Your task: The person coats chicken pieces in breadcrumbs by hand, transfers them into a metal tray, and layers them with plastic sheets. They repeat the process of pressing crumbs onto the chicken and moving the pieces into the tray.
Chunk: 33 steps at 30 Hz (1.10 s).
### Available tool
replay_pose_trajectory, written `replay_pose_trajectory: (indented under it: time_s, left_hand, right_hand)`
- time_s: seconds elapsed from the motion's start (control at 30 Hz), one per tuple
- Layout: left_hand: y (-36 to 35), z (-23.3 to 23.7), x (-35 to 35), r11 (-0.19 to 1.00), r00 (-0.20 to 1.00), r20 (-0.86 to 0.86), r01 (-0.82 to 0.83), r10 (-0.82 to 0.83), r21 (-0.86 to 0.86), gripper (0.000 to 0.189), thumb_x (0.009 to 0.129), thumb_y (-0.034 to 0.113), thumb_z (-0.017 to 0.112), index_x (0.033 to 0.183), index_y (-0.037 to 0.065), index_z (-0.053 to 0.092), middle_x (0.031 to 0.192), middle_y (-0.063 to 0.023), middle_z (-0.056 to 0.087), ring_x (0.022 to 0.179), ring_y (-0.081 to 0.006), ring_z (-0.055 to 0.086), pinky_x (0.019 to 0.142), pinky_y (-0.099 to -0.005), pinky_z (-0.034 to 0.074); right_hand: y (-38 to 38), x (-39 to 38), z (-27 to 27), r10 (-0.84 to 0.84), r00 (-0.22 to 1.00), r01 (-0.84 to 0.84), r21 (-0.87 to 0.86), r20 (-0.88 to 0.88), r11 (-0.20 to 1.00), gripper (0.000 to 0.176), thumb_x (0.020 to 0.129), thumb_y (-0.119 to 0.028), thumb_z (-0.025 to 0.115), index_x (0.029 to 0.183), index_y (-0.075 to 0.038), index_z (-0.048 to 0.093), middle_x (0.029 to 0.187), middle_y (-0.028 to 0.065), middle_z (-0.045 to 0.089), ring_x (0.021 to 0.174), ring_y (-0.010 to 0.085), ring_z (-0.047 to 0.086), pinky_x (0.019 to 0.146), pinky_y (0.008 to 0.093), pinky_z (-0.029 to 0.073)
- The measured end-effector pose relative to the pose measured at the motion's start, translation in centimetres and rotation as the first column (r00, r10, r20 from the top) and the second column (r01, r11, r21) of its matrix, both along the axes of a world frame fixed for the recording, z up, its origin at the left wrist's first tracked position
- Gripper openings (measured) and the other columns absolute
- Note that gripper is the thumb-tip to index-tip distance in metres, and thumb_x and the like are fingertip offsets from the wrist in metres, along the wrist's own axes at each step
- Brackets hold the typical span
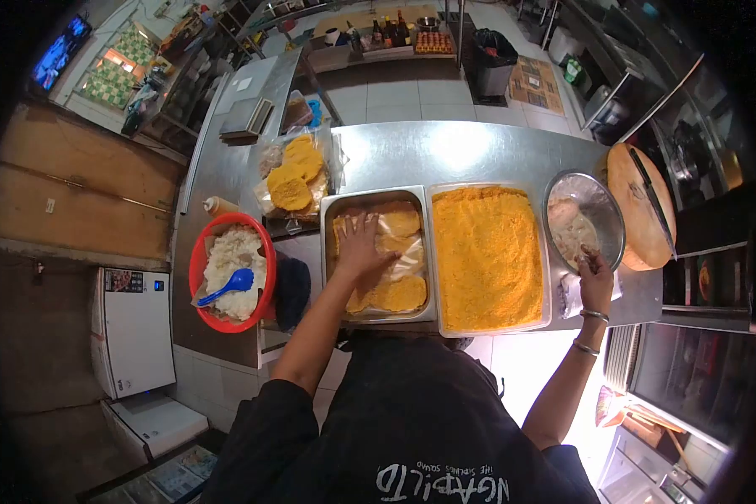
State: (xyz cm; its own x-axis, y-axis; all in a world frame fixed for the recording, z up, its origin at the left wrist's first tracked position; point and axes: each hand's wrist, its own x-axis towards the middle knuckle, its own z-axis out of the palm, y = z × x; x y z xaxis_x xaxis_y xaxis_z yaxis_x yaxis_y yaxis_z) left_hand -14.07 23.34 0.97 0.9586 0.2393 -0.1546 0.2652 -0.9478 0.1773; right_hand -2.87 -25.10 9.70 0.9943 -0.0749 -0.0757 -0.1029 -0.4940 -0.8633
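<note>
My left hand (363,249) lies with fingers spread on the breaded cutlets (396,294) and clear plastic sheet (410,250) inside a metal tray (326,277). To the tray's right stands a shallow clear tub (548,312) full of orange breadcrumbs (489,256). At the far right of these is a steel bowl (616,220) with pale raw meat (569,225) in cloudy liquid. My right hand (595,281) reaches over the bowl's near rim, its fingertips pinched together on the meat at that edge. The fingers partly hide what they grip.
A red basin (196,273) of white rice (248,244) with a blue scoop (227,287) stands left. Behind it, more breaded cutlets (292,185) lie on plastic. A knife (652,197) rests on a round wooden board (630,189) at right. A squeeze bottle (220,205) is near the basin.
</note>
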Motion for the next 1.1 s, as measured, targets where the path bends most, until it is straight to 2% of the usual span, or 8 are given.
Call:
replay_pose_trajectory:
  time_s: [0.07, 0.2, 0.3, 0.37, 0.43, 0.57, 0.77, 1.1]
  left_hand:
    - [0.2, 0.6, 0.1, 0.996, 0.982, -0.185, 0.063, -0.049, 0.07, 0.127, 0.064, 0.084, 0.062, 0.157, 0.01, 0.016, 0.162, -0.0206, 0.01, 0.149, -0.0433, 0.005, 0.116, -0.0633, 0.005]
    - [-0.6, 1.1, -0.7, 0.989, 0.957, -0.286, 0.089, -0.052, 0.118, 0.135, 0.06, 0.086, 0.063, 0.158, 0.009, 0.01, 0.163, -0.0193, 0.006, 0.15, -0.0423, 0.001, 0.116, -0.0639, 0.002]
    - [-0.4, -0.3, -1.1, 0.974, 0.991, -0.092, 0.118, -0.101, 0.195, 0.123, 0.07, 0.081, 0.06, 0.157, 0.007, 0.014, 0.162, -0.0202, 0.009, 0.149, -0.0433, 0.003, 0.117, -0.0615, 0.004]
    - [0.0, -1.7, -0.8, 0.992, 0.974, 0.194, 0.104, -0.117, 0.077, 0.103, 0.086, 0.072, 0.05, 0.154, 0.0, 0.019, 0.16, -0.023, 0.015, 0.148, -0.0457, 0.009, 0.119, -0.057, 0.009]
    - [-0.3, -2.3, -0.6, 0.998, 0.983, 0.176, 0.058, -0.058, 0.009, 0.089, 0.092, 0.063, 0.046, 0.153, 0.002, 0.024, 0.159, -0.0233, 0.018, 0.147, -0.0456, 0.012, 0.118, -0.0557, 0.012]
    - [-0.7, -2.0, -0.3, 0.999, 0.996, 0.08, 0.04, -0.043, 0.037, 0.067, 0.099, 0.05, 0.042, 0.152, 0.01, 0.033, 0.157, -0.024, 0.024, 0.146, -0.045, 0.018, 0.117, -0.0567, 0.016]
    - [2.2, -3.9, -2.2, 0.96, 0.952, 0.141, 0.26, -0.273, 0.109, 0.071, 0.098, 0.053, 0.043, 0.155, 0.013, 0.026, 0.161, -0.0215, 0.012, 0.149, -0.043, 0.007, 0.119, -0.0577, 0.006]
    - [0.1, -1.7, -2.9, 0.971, 0.962, 0.17, 0.189, -0.212, 0.145, 0.089, 0.089, 0.066, 0.048, 0.155, 0.012, 0.026, 0.163, -0.0162, 0.01, 0.151, -0.0381, 0.001, 0.117, -0.0605, -0.005]
  right_hand:
    - [-0.5, -0.3, -0.1, 0.004, 1.0, -0.004, -0.004, -0.008, 1.0, 0.034, 0.088, -0.005, 0.064, 0.121, 0.0, 0.065, 0.098, 0.0066, 0.071, 0.079, 0.0103, 0.061, 0.071, 0.0247, 0.049]
    - [-0.7, -0.9, 0.4, -0.034, 0.999, 0.034, -0.013, -0.016, 0.999, 0.035, 0.087, -0.005, 0.063, 0.121, 0.0, 0.065, 0.093, 0.0055, 0.07, 0.074, 0.0095, 0.058, 0.068, 0.0241, 0.047]
    - [-0.9, -1.0, 0.3, -0.049, 0.999, 0.048, -0.029, -0.016, 0.998, 0.035, 0.087, -0.005, 0.062, 0.122, 0.0, 0.065, 0.092, 0.0052, 0.07, 0.074, 0.0095, 0.057, 0.068, 0.0239, 0.047]
    - [-1.5, -1.0, -0.4, -0.053, 0.998, 0.053, -0.041, -0.016, 0.998, 0.035, 0.087, -0.004, 0.061, 0.122, 0.0, 0.065, 0.092, 0.005, 0.069, 0.073, 0.0094, 0.057, 0.068, 0.0239, 0.047]
    - [-1.9, -0.6, -1.7, -0.047, 0.998, 0.047, 0.001, 0.04, 0.999, 0.033, 0.088, -0.009, 0.065, 0.121, -0.007, 0.067, 0.076, -0.0024, 0.063, 0.061, 0.003, 0.047, 0.052, 0.0195, 0.036]
    - [-1.0, -0.5, -1.2, -0.027, 0.999, 0.027, 0.004, 0.032, 1.0, 0.033, 0.088, -0.008, 0.064, 0.121, -0.008, 0.067, 0.078, -0.0017, 0.064, 0.062, 0.0038, 0.049, 0.053, 0.02, 0.038]
    - [-0.2, -1.0, 1.1, -0.015, 1.0, 0.015, 0.004, -0.006, 1.0, 0.035, 0.088, -0.008, 0.063, 0.122, 0.0, 0.065, 0.087, 0.004, 0.068, 0.071, 0.0093, 0.056, 0.068, 0.0233, 0.046]
    - [-0.6, -1.4, 1.1, -0.053, 0.998, 0.053, -0.01, -0.019, 0.999, 0.032, 0.088, -0.005, 0.061, 0.12, 0.0, 0.066, 0.088, 0.0044, 0.068, 0.071, 0.0088, 0.056, 0.068, 0.0239, 0.047]
